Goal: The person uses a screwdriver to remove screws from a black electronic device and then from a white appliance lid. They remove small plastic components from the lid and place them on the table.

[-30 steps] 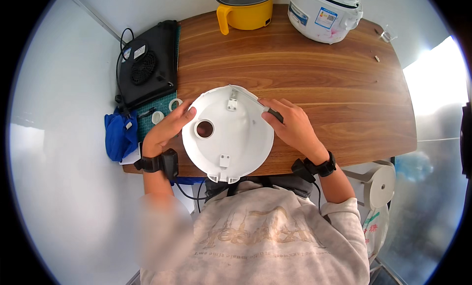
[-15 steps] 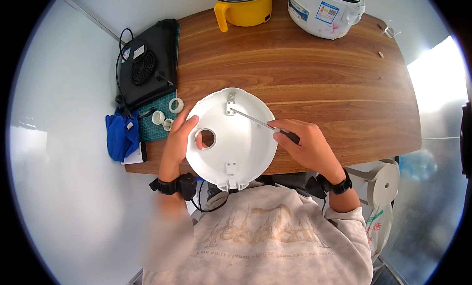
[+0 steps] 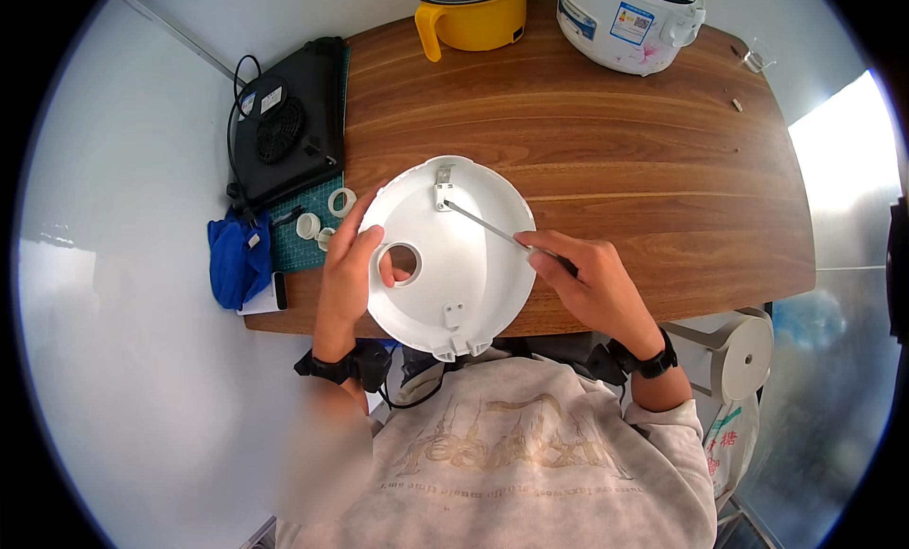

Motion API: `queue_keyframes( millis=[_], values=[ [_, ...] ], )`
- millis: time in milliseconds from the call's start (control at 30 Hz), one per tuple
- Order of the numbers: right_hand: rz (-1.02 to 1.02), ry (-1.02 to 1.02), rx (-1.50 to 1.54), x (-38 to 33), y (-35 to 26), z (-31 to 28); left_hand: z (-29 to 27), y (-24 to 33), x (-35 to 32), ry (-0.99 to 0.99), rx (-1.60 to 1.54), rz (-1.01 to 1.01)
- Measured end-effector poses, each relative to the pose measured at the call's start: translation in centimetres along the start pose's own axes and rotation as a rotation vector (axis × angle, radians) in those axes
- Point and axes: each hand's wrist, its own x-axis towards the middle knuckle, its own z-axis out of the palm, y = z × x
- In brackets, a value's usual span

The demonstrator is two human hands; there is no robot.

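A round white plastic cover (image 3: 464,265), hollow side up, is tilted over the near edge of the table. My left hand (image 3: 355,255) grips its left rim, with the thumb on the inner wall and a fingertip showing through the round hole. In my right hand (image 3: 592,274) is a screwdriver (image 3: 485,227) with a long metal shaft. Its tip meets a small white bracket (image 3: 443,197) near the cover's far rim; whether a screw sits there is too small to tell. Another small mount (image 3: 454,314) lies near the close rim.
A black appliance base (image 3: 289,123) with a fan grille and cord lies at left on a green cutting mat (image 3: 301,253). White rings (image 3: 342,202) and a blue cloth (image 3: 239,263) are nearby. A yellow pot (image 3: 478,23) and white rice cooker (image 3: 620,33) stand at the back.
The cover has tilted and turned slightly, its far rim shifting away from me. The screwdriver tip has stayed at the far bracket, and both hands keep their hold.
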Motion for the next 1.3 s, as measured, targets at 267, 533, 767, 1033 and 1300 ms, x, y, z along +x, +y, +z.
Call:
queue_keyframes(
  millis=[267,533,767,1033,1300],
  values=[
    [0.004,-0.012,-0.041,0.2,-0.5,0.0,-0.2,-0.3,-0.1,-0.051,0.017,0.045],
    [-0.042,0.014,-0.067,-0.2,-1.0,-0.1,-0.6,-0.7,-0.2,-0.056,0.059,0.051],
    [-0.021,-0.012,-0.07,-0.3,-1.3,-0.2,0.1,-0.4,-0.4,-0.03,-0.013,0.05],
    [-0.068,0.025,-0.082,-0.3,-1.2,0.2,0.2,-0.2,-0.4,-0.032,0.005,0.07],
    [-0.135,0.018,-0.226,-0.3,-2.2,-0.1,0.7,0.6,-1.0,-0.032,0.116,0.102]
  ],
)
